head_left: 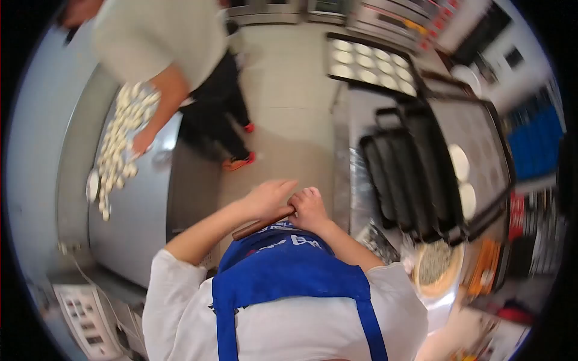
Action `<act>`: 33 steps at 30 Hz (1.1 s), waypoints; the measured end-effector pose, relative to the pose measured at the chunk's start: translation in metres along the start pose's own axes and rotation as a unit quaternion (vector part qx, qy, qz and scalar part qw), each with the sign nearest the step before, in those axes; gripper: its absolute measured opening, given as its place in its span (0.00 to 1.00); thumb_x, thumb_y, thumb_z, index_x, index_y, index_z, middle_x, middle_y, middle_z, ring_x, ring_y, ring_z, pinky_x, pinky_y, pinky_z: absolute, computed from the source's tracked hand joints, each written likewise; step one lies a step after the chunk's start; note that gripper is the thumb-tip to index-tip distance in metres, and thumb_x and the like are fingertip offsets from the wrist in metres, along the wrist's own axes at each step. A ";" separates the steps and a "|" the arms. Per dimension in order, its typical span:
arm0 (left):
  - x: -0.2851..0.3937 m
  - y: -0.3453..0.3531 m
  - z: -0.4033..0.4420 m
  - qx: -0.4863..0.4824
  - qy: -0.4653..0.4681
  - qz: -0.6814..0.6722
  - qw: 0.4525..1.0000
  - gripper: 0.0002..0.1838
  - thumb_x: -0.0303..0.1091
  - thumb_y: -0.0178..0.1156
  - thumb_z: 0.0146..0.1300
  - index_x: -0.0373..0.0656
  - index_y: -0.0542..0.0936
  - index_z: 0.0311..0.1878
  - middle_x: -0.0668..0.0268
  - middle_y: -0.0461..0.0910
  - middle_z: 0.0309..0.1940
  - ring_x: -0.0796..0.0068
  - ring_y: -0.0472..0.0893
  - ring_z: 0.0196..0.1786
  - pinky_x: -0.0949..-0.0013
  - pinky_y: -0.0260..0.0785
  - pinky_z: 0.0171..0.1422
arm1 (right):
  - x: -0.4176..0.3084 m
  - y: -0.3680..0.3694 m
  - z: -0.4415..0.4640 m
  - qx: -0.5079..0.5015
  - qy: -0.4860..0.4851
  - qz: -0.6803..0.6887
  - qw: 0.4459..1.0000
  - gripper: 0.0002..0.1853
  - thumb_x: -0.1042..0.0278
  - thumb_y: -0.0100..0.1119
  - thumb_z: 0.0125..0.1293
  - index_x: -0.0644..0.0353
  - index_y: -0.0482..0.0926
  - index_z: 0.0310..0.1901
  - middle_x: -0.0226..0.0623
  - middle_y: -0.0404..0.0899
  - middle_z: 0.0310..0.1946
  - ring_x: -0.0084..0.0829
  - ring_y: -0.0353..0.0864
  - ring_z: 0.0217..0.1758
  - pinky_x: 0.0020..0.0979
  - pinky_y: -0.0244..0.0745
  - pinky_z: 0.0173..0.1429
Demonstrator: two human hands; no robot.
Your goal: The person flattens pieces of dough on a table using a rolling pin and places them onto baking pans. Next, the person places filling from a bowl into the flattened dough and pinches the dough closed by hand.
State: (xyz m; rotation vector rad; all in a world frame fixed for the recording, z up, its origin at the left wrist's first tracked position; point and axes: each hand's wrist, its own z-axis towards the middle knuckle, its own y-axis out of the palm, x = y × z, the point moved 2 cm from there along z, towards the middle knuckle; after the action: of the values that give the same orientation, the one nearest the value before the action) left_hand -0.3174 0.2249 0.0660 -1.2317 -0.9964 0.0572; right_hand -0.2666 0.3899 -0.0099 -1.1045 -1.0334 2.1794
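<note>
My right hand (pixel 309 208) is closed around one end of a brown wooden rolling pin (pixel 260 224), in front of my blue apron (pixel 289 271). The pin slants down to the left, and its other end sticks out past my left wrist. My left hand (pixel 270 198) lies against the upper side of the pin, fingers stretched out toward my right hand and slightly blurred. Its palm side is hidden. Both hands are held close to my waist, above the gap between two work tables.
At the left metal table (pixel 129 210), a co-worker (pixel 162 48) reaches over many small dough pieces (pixel 117 141). To the right are a tray of flat dough rounds (pixel 370 63), black loaf pans (pixel 409 174), another tray (pixel 481 144) and a bowl (pixel 436 268). Ovens (pixel 391 21) stand behind.
</note>
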 end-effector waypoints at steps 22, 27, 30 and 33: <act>-0.153 0.095 -0.501 0.444 -0.747 -0.168 0.465 0.21 0.43 0.59 0.66 0.39 0.73 0.54 0.45 0.81 0.45 0.42 0.80 0.49 0.48 0.72 0.53 | -0.352 0.451 0.355 -0.274 -0.383 0.152 0.869 0.22 0.58 0.66 0.58 0.57 0.78 0.52 0.46 0.77 0.52 0.47 0.76 0.55 0.47 0.68 0.60; -0.171 0.084 -0.473 0.474 -0.792 -0.133 0.362 0.20 0.39 0.59 0.66 0.39 0.73 0.57 0.45 0.82 0.43 0.41 0.80 0.48 0.48 0.72 0.52 | -0.365 0.563 0.532 -0.253 -0.310 0.060 0.915 0.21 0.54 0.63 0.59 0.57 0.81 0.51 0.46 0.78 0.53 0.47 0.75 0.56 0.48 0.70 0.60; -0.184 0.077 -0.469 0.431 -0.841 -0.147 0.293 0.20 0.39 0.58 0.67 0.39 0.71 0.57 0.45 0.82 0.44 0.41 0.81 0.48 0.48 0.73 0.52 | -0.356 0.616 0.591 -0.250 -0.288 -0.003 0.924 0.24 0.53 0.61 0.60 0.59 0.80 0.54 0.45 0.76 0.58 0.51 0.71 0.62 0.53 0.67 0.64; -0.194 0.076 -0.476 0.401 -0.864 -0.183 0.244 0.21 0.41 0.57 0.68 0.38 0.69 0.58 0.44 0.82 0.43 0.41 0.81 0.46 0.47 0.73 0.51 | -0.356 0.653 0.609 -0.214 -0.368 -0.068 0.902 0.24 0.52 0.62 0.59 0.58 0.80 0.54 0.44 0.68 0.65 0.52 0.63 0.68 0.56 0.61 0.68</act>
State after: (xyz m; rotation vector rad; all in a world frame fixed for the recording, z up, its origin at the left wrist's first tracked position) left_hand -0.0854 -0.2077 -0.1049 0.7805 -2.5167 1.6691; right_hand -0.6244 -0.4942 -0.1311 -0.2949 -1.9162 2.3512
